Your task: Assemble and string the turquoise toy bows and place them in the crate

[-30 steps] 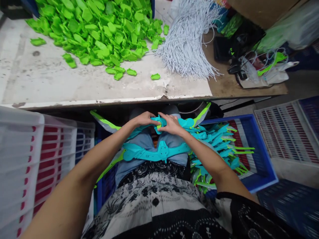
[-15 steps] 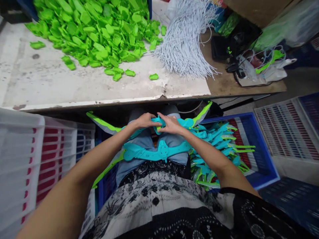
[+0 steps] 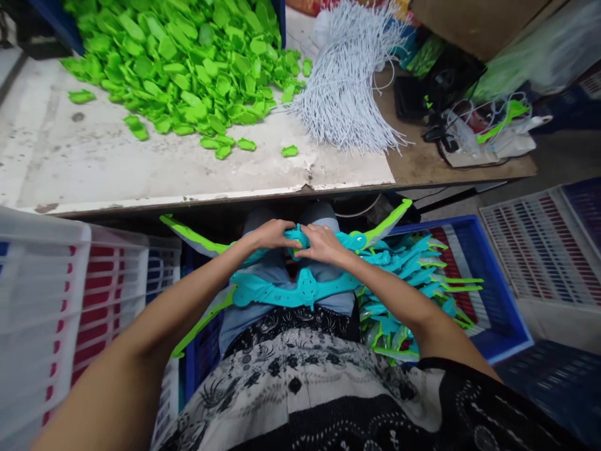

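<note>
Over my lap, my left hand [image 3: 276,234] and my right hand [image 3: 323,243] both grip the middle of a turquoise toy bow [image 3: 350,240] with lime-green and grey curved arms. My fingers and thumbs close around its central hub from either side, where a bit of green shows. Part of the hub is hidden under the fingers. Nearer my body, a second turquoise toy bow [image 3: 272,291] lies across my thighs, its green arm pointing down to the left. Neither hand touches that one.
Lime-green plastic pieces [image 3: 188,81] are heaped on the worktable [image 3: 141,175], beside a bundle of white cords [image 3: 347,94]. At my right a blue crate [image 3: 504,313] holds several turquoise bows. White crates [image 3: 113,269] stand at my left.
Both hands stay on the hub of the bow, with small shifts of the fingers. The bow's right green arm has swung slightly outward to the right. The camera view has shifted a little.
</note>
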Tool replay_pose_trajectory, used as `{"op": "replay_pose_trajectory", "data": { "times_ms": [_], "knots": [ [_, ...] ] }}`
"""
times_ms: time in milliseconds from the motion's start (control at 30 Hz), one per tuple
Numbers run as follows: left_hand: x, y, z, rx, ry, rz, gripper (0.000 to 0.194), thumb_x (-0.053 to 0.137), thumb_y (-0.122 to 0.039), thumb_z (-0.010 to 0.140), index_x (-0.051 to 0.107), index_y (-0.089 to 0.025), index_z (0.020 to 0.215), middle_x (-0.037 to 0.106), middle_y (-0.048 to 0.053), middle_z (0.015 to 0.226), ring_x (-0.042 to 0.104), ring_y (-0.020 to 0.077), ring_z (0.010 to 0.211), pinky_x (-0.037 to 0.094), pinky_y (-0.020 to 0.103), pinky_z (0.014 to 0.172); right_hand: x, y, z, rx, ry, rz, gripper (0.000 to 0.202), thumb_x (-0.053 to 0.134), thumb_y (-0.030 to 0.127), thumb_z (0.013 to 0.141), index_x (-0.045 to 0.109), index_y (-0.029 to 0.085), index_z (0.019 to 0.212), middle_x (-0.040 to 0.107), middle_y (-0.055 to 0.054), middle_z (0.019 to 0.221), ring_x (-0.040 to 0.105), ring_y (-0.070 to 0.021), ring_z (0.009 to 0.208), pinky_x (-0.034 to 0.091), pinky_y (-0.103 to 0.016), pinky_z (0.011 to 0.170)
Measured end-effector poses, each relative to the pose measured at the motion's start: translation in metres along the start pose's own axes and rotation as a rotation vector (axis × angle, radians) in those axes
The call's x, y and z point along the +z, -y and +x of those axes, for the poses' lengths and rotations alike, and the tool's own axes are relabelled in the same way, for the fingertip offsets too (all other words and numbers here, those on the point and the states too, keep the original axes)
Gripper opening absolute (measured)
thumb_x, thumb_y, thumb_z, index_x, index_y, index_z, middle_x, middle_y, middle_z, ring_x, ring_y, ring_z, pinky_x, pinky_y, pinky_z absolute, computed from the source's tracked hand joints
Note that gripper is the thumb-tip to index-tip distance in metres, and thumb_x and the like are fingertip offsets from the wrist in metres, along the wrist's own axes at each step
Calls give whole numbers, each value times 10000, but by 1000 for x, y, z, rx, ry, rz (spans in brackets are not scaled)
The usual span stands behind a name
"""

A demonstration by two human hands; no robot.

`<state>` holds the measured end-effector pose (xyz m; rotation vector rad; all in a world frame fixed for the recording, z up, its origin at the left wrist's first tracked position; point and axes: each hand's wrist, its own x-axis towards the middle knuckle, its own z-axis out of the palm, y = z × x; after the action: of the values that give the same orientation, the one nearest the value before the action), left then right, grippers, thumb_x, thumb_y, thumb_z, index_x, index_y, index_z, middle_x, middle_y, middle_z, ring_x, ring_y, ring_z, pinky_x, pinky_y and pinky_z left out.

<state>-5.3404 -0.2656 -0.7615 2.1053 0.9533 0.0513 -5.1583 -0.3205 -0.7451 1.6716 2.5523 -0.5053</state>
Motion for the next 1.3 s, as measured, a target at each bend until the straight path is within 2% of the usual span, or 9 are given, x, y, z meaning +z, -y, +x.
{"op": "replay_pose_trajectory", "data": {
  "times_ms": [167,300,367,467,567,700,1000,1200,1300],
  "knots": [
    [1,-11,-26,-53,-219,49,630,574,-655,728,564,-233,1197,667,43,1000,606,233,892,383,251,677,-47,-11,2,-245,-18,86,351,536,356,873,595,170,1165,660,-86,1023,595,-221,946,429,-313,801],
    [16,-17,-34,-80,-408,378,499,490,-537,849,517,-268,1268,603,100,1093,579,259,948,400,310,740,-90,-19,52,-172,-422,57,297,382,258,934,658,171,1000,640,-84,991,543,-226,978,394,-360,877],
    [29,-18,-31,-66,-443,520,406,406,-396,913,501,-280,1291,571,132,1127,556,271,971,393,363,805,-101,-21,87,-157,-562,-20,263,429,243,912,637,163,1051,597,-107,1085,479,-262,1059,363,-417,926],
    [51,-16,-28,-78,-449,604,446,366,-219,911,441,-291,1345,499,162,1251,512,283,1053,364,414,885,-105,-23,131,-160,-539,-89,245,489,217,878,627,145,1068,562,-131,1135,436,-283,1098,358,-446,939],
    [62,-14,-28,-52,-379,590,595,484,-295,872,301,-240,1435,469,188,1288,494,306,1082,359,417,890,-103,-26,150,-78,-534,-50,281,420,189,896,620,124,1083,605,-122,1002,495,-257,1024,384,-428,917],
    [52,-14,-27,-33,-251,536,784,527,-493,836,193,-174,1469,585,160,1071,541,296,979,357,379,838,-105,-31,142,59,-548,122,366,449,181,844,566,98,1180,638,-63,817,585,-216,848,448,-385,831],
    [46,-17,-17,-110,-232,486,897,579,-543,793,146,-158,1478,652,145,962,608,297,911,359,351,777,-112,-27,109,194,-494,-91,236,487,285,855,661,126,851,643,-146,870,578,-280,904,434,-416,814],
    [32,-16,-14,-208,-156,225,833,503,-502,837,138,-97,1466,650,194,1072,628,301,952,412,328,738,-117,-55,110,-229,-485,-65,210,512,233,821,633,155,973,622,-101,1019,502,-248,1030,395,-387,897],
    [18,-5,-4,-196,-105,-6,618,482,-400,836,372,-98,1363,651,165,1090,617,271,971,429,308,758,-116,-66,115,-301,-378,-43,228,545,257,813,634,153,995,628,-92,999,498,-243,1021,387,-386,908]
  ]
}}
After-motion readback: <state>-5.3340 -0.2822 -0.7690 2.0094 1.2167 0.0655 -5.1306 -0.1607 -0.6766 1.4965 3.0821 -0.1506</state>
